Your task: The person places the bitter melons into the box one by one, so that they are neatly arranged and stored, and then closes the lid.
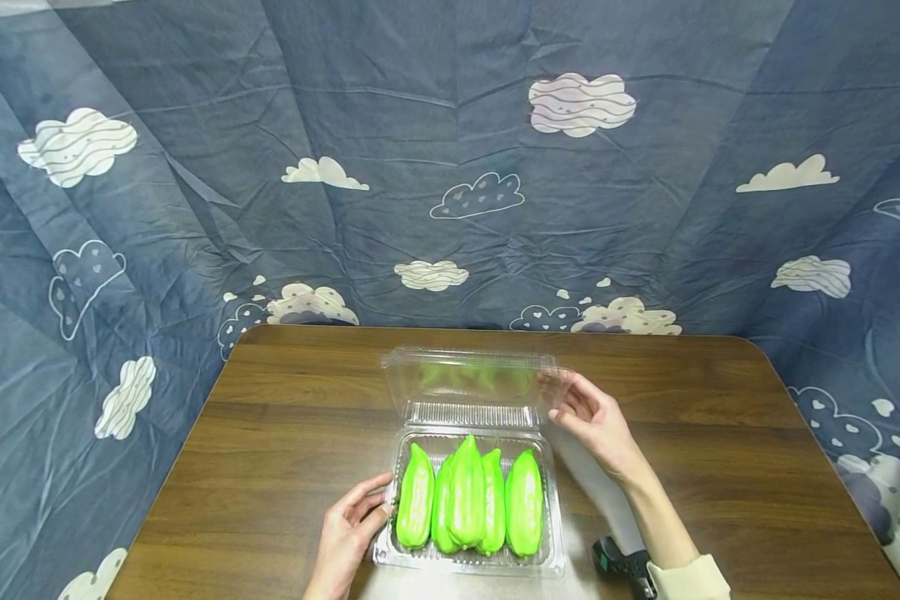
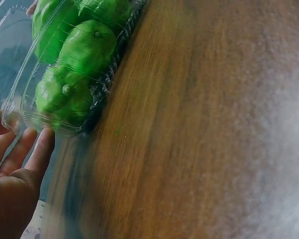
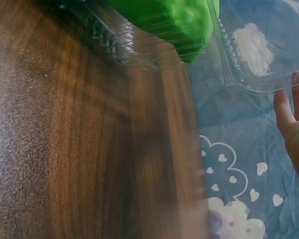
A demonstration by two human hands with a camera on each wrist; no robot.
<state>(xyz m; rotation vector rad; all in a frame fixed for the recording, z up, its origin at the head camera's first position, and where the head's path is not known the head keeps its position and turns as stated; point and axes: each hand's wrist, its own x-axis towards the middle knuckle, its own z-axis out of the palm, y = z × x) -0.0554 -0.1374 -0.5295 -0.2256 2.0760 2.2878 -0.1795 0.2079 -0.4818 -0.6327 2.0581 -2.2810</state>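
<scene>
A clear plastic clamshell box [image 1: 468, 569] rests near the front of the table with its hinged lid [image 1: 450, 367] raised at the back. Inside lie several glossy bright-green, long, lobed vegetable-like pieces [image 1: 525, 504], tapered at the far end; one piece [image 1: 468, 492] sits on top of others in the middle. My left hand [image 1: 347, 525] is at the box's left side, fingers extended, fingertips and thumb touching the rim. At the lid's right edge, my right hand [image 1: 596, 421] holds the plastic, with fingers partly seen through it and the thumb at the side.
The brown wood-grain table [image 1: 285, 450] extends around the box. A dark-blue curtain with cloud prints [image 1: 487, 250] hangs behind the table and along both sides. A black device [image 1: 621, 567] is strapped at my right wrist, below a cream sleeve [image 1: 690, 581].
</scene>
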